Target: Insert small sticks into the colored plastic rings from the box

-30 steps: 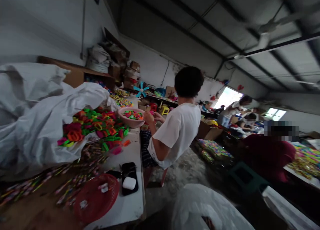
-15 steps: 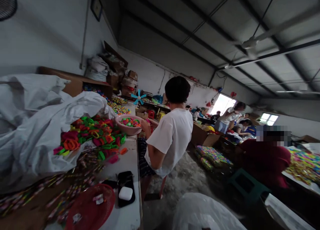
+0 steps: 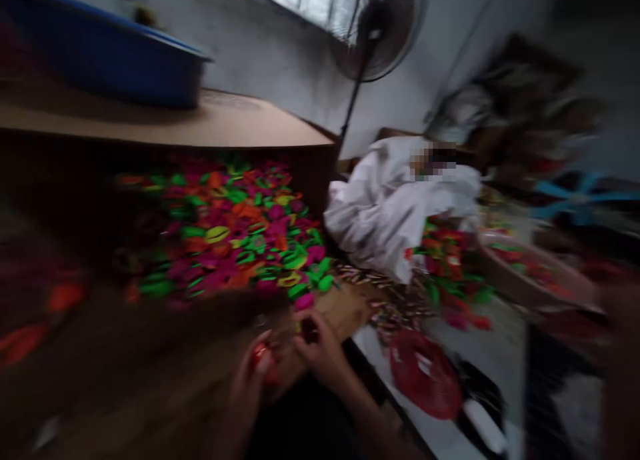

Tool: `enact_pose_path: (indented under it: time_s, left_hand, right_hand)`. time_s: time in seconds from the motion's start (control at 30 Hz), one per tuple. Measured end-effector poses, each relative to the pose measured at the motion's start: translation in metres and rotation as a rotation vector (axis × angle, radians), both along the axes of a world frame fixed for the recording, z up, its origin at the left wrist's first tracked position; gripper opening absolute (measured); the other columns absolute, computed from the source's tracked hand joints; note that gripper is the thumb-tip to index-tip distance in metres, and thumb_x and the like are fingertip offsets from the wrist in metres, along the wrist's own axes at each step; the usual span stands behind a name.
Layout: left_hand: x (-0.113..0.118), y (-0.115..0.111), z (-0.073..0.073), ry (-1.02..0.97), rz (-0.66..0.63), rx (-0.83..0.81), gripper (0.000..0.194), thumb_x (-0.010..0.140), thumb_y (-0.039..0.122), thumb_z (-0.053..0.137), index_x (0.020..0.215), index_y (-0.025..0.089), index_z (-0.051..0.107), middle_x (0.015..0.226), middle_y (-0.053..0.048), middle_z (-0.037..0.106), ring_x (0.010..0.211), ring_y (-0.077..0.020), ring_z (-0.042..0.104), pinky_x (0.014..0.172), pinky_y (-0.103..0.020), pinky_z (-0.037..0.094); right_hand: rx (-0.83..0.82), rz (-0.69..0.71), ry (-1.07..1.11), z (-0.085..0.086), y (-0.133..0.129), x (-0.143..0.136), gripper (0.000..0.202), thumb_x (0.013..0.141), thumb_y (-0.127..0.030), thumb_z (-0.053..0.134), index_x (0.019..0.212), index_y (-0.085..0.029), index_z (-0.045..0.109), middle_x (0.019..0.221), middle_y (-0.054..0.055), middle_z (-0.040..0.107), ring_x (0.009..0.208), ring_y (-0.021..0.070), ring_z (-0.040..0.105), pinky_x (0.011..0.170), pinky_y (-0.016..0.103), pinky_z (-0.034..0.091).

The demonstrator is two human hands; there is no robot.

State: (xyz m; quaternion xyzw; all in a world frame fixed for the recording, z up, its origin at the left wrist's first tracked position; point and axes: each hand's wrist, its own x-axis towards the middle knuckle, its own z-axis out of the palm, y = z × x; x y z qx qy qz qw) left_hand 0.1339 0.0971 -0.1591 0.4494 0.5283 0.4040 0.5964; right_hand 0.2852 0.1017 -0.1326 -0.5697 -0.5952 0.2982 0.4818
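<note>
My left hand (image 3: 250, 373) is closed around a shiny red-orange plastic piece (image 3: 263, 357), low in the middle of the view. Just to its right, my right hand (image 3: 323, 347) has its fingers curled together around something small and dark, too blurred to name. Both hands are over the brown cardboard surface (image 3: 345, 307). Beyond them lies a heap of small plastic pieces (image 3: 240, 233) in pink, green, orange and yellow, inside a large cardboard box. Motion blur hides the finer shapes.
A blue tub (image 3: 115, 53) rests on the cardboard flap (image 3: 250, 117) above the heap. Rightward are a white sack (image 3: 380, 207) spilling more pieces, a red basket (image 3: 425, 373), a phone with a white case (image 3: 483, 423), a pink basin (image 3: 540, 280) and a standing fan (image 3: 375, 27).
My view has swung left and down, from the room and a seated person in white to the cardboard box. Both my hands have come into view.
</note>
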Motion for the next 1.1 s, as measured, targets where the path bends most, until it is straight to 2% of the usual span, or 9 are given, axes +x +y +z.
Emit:
enact_pose_path:
  time_s: [0.03,0.13,0.23,0.33,0.43,0.57,0.67,0.83,1.1]
  left_hand:
    - [-0.006,-0.005,-0.001,-0.024,0.048,-0.006,0.055,0.079,0.055,0.060,0.121,0.020,0.060,0.114,-0.010,0.067,0.103,-0.0250,0.063,0.087,-0.036,0.051]
    - [-0.011,-0.016,0.005,-0.067,0.060,0.009,0.052,0.072,0.048,0.068,0.115,0.020,0.064,0.108,-0.008,0.068,0.099,-0.0225,0.062,0.084,-0.031,0.049]
    - [-0.010,-0.022,0.015,-0.070,0.036,0.009,0.044,0.069,0.043,0.071,0.105,0.018,0.067,0.093,-0.004,0.066,0.082,-0.0178,0.060,0.072,-0.026,0.048]
    - [-0.011,-0.025,0.020,-0.107,0.043,0.053,0.039,0.067,0.042,0.072,0.097,0.017,0.067,0.087,-0.003,0.065,0.077,-0.0164,0.058,0.069,-0.024,0.046]
    - [-0.009,-0.026,0.024,-0.162,0.010,0.092,0.035,0.072,0.042,0.071,0.096,0.018,0.065,0.088,-0.003,0.065,0.080,-0.0162,0.060,0.073,-0.025,0.046]
    - [-0.004,-0.029,0.032,-0.291,-0.042,0.040,0.039,0.074,0.040,0.072,0.103,0.020,0.055,0.078,0.001,0.062,0.056,-0.0102,0.057,0.055,-0.021,0.046]
    - [0.000,-0.031,0.038,-0.346,-0.050,0.017,0.037,0.075,0.040,0.071,0.098,0.020,0.050,0.068,0.004,0.059,0.048,-0.0091,0.054,0.047,-0.020,0.044]
    - [0.000,-0.032,0.047,-0.302,-0.025,-0.014,0.039,0.070,0.039,0.074,0.093,0.018,0.052,0.077,-0.001,0.062,0.053,-0.0091,0.055,0.043,-0.017,0.039]
    - [-0.007,-0.027,0.043,-0.133,-0.021,-0.015,0.027,0.072,0.031,0.068,0.093,0.016,0.058,0.072,0.003,0.055,0.050,-0.0053,0.043,0.047,-0.018,0.034]
  right_hand:
    - [-0.019,0.048,0.055,0.000,0.000,0.001,0.023,0.074,-0.021,0.055,0.097,-0.018,0.057,0.085,0.003,0.060,0.074,0.0158,0.059,0.066,0.027,0.051]
    - [-0.073,0.129,0.289,0.007,-0.003,0.005,0.021,0.076,-0.030,0.060,0.095,-0.021,0.056,0.088,0.002,0.060,0.071,0.0141,0.059,0.063,0.024,0.050]
    - [-0.166,0.183,0.555,0.019,-0.009,0.005,0.024,0.072,-0.032,0.071,0.090,-0.023,0.059,0.087,0.000,0.062,0.068,0.0122,0.061,0.064,0.024,0.052]
    - [-0.261,0.225,0.658,0.026,-0.015,0.003,0.024,0.071,-0.033,0.076,0.088,-0.022,0.064,0.079,-0.001,0.063,0.068,0.0134,0.065,0.068,0.025,0.053]
    - [-0.282,0.189,0.680,0.027,-0.019,0.004,0.024,0.066,-0.033,0.080,0.084,-0.021,0.068,0.080,0.000,0.065,0.070,0.0136,0.065,0.068,0.025,0.054]
    - [-0.303,0.165,0.680,0.029,-0.021,0.006,0.024,0.065,-0.035,0.080,0.082,-0.021,0.070,0.081,0.000,0.066,0.068,0.0134,0.063,0.066,0.024,0.054]
    - [-0.326,0.185,0.675,0.031,-0.020,0.008,0.025,0.065,-0.036,0.080,0.081,-0.021,0.070,0.076,0.000,0.066,0.068,0.0142,0.064,0.065,0.024,0.054]
    - [-0.337,0.242,0.669,0.029,-0.019,0.010,0.023,0.069,-0.037,0.078,0.083,-0.021,0.070,0.077,0.000,0.068,0.069,0.0148,0.066,0.067,0.024,0.054]
    - [-0.206,0.146,0.428,0.019,-0.021,0.005,0.019,0.074,-0.036,0.073,0.086,-0.021,0.072,0.087,0.004,0.073,0.082,0.0188,0.070,0.075,0.027,0.055]
